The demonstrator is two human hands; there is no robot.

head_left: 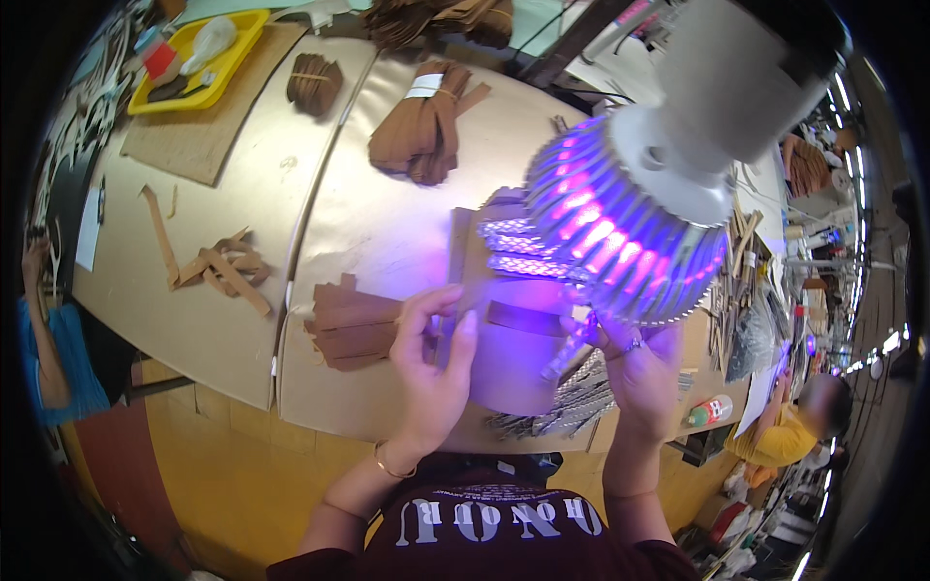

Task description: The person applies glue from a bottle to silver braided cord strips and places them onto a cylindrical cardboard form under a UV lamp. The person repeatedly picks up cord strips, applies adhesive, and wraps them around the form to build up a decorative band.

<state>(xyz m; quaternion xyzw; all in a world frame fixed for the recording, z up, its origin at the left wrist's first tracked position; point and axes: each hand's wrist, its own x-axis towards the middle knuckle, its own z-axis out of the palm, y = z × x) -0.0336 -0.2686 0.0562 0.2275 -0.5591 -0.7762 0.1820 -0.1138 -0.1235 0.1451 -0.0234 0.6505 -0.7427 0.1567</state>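
My left hand [434, 360] pinches a narrow brown leather strip [455, 305] that stands on its edge over the table, fingers closed on it. My right hand [635, 363], with a ring on one finger, holds a thin strip-like piece [572, 351] under a purple-lit lamp [625, 228]. Between the hands lies a brown leather panel [513, 353] glowing violet. A stack of cut brown pieces [354, 324] sits just left of my left hand. Silvery patterned strips [562, 407] lie below the panel.
A bundle of brown strips with a white band [426, 121] lies further back, loose brown scraps [228, 266] to the left, a yellow tray with a bottle [199, 58] at the far left corner. A person in yellow [790, 431] sits at right; another person's arm [44, 320] shows at left.
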